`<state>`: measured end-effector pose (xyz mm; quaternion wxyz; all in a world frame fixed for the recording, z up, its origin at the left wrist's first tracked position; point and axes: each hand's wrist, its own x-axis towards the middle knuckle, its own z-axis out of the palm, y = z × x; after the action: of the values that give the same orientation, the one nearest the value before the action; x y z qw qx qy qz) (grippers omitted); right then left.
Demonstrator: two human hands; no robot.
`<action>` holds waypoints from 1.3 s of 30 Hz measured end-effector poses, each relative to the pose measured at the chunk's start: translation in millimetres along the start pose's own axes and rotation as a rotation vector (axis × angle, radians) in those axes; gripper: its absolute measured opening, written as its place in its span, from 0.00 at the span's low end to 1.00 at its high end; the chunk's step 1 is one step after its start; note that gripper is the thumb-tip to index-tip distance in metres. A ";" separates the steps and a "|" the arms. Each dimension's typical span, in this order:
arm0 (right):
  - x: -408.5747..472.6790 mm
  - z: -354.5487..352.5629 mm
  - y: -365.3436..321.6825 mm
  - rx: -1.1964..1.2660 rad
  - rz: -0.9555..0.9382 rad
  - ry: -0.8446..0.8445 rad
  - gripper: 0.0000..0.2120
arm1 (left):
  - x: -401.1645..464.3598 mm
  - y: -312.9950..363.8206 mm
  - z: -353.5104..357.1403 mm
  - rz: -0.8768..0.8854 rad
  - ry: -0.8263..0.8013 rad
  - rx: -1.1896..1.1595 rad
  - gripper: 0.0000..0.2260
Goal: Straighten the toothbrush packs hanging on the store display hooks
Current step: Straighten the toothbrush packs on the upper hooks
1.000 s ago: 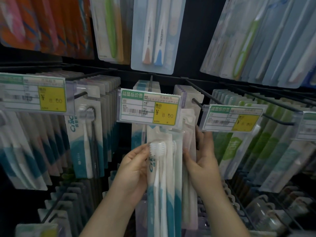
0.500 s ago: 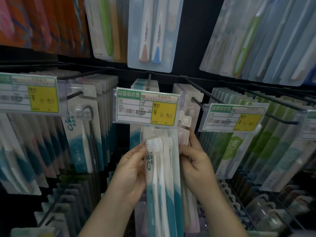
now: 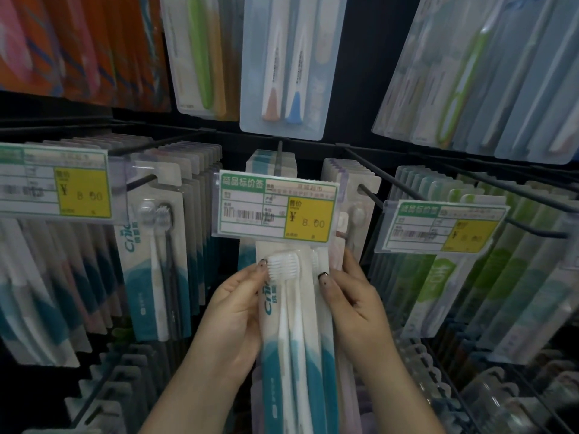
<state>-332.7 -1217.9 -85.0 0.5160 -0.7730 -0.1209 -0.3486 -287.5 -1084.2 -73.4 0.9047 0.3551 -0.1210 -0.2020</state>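
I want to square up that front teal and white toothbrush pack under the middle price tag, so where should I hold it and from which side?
Hold the front toothbrush pack by its two long card edges, just below the bristle heads, coming in from both sides as the left hand and right hand do. It is flat, tall and narrow, and its top sits hidden behind the price tag, so an edge grip probably steers it best.

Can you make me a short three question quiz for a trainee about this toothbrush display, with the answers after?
1. True or false: both hands hold the front toothbrush pack under the middle price tag.
2. What price does that tag show? A) 8.00 B) 12.50 C) 3.00
3. Fill in: the pack's lower part is white and ____.

Key:
1. True: the left hand grips its left edge and the right hand its right edge.
2. A
3. Teal.
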 end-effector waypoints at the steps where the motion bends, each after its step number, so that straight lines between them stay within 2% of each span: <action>1: -0.2 0.3 -0.1 -0.003 -0.005 0.003 0.10 | 0.2 0.5 -1.3 0.005 0.000 0.014 0.16; 5: -2.3 1.2 -1.6 -0.018 -0.023 0.009 0.15 | -2.7 3.2 -4.0 0.034 0.040 0.108 0.19; 8: -5.1 -2.8 -2.0 0.038 0.006 0.006 0.17 | -12.7 4.7 -4.5 0.098 0.042 0.201 0.10; 12: -6.9 -11.2 3.0 0.123 0.099 0.049 0.19 | -26.2 5.3 -10.2 0.144 0.069 0.333 0.05; 13: -6.8 -12.8 3.7 0.140 0.107 0.055 0.19 | -28.4 6.3 -12.2 0.170 0.069 0.356 0.06; 16: -6.3 -17.5 4.5 0.165 0.129 0.069 0.17 | -32.0 12.4 -13.8 0.255 0.046 0.402 0.24; 18: -6.2 -20.1 7.4 0.148 0.112 0.072 0.15 | -31.6 18.0 -11.5 0.290 0.027 0.381 0.26; 21: -6.3 -21.9 12.8 0.075 0.116 0.087 0.24 | -29.2 25.4 -6.3 0.340 0.013 0.386 0.25; 22: -6.8 -21.9 12.8 0.075 0.120 0.090 0.25 | -28.5 27.3 -5.0 0.362 0.001 0.396 0.24; 28: -8.1 -21.1 6.2 0.071 0.105 0.059 0.10 | -26.7 32.5 0.9 0.452 0.027 0.455 0.22; 31: -8.6 -21.9 5.6 0.069 0.093 0.052 0.20 | -28.6 34.6 2.1 0.462 0.084 0.497 0.13; 33: -8.8 -22.2 5.1 0.062 0.089 0.051 0.20 | -28.0 36.9 4.8 0.470 0.113 0.508 0.04; 34: -9.1 -22.7 5.3 0.057 0.088 0.050 0.19 | -27.1 37.9 7.5 0.485 0.126 0.503 0.04; 37: -8.4 -25.0 6.3 0.042 0.084 0.047 0.15 | -19.1 35.7 15.1 0.525 0.203 0.512 0.16; 39: -8.3 -27.0 4.9 0.005 0.059 0.042 0.12 | -10.2 34.2 16.0 0.551 0.250 0.585 0.13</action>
<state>-347.2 -1242.5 -88.0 0.5302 -0.7675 -0.0881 -0.3492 -292.8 -1066.3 -39.0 0.7938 0.5730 -0.1528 0.1348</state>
